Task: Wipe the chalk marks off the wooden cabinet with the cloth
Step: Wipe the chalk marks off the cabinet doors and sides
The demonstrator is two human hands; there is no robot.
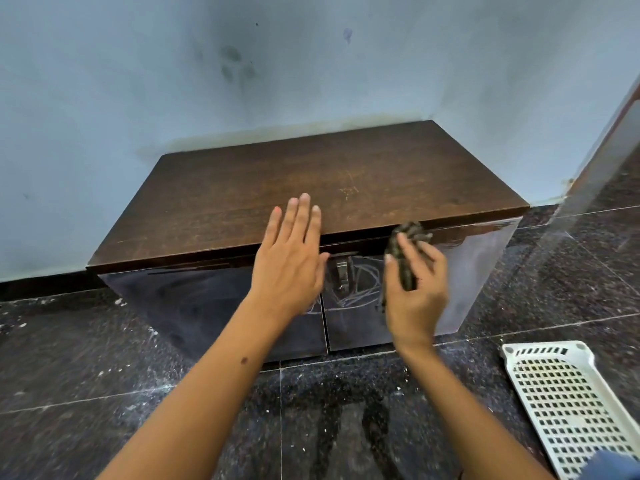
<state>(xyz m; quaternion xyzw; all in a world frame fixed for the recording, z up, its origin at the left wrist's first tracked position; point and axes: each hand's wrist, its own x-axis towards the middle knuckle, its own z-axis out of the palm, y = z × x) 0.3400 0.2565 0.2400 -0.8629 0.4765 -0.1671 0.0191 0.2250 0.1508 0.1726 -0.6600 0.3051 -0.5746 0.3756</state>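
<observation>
A low dark wooden cabinet [242, 188] stands against the blue wall, with two glossy front doors. White chalk marks [360, 292] loop over the right door next to the metal latch [342, 273]. My right hand [415, 292] grips a bunched dark cloth [405, 251] in front of the right door's upper part, beside the scribbles. My left hand [291, 254] is flat with straight fingers over the front edge of the cabinet top; whether it touches the wood is unclear. Faint pale scratches [349, 192] show on the top.
A white perforated plastic basket [568, 407] lies on the dark speckled floor tiles at the lower right. A glossy panel or door edge [595, 168] rises at the far right. The stained blue wall [242, 71] runs directly behind the cabinet.
</observation>
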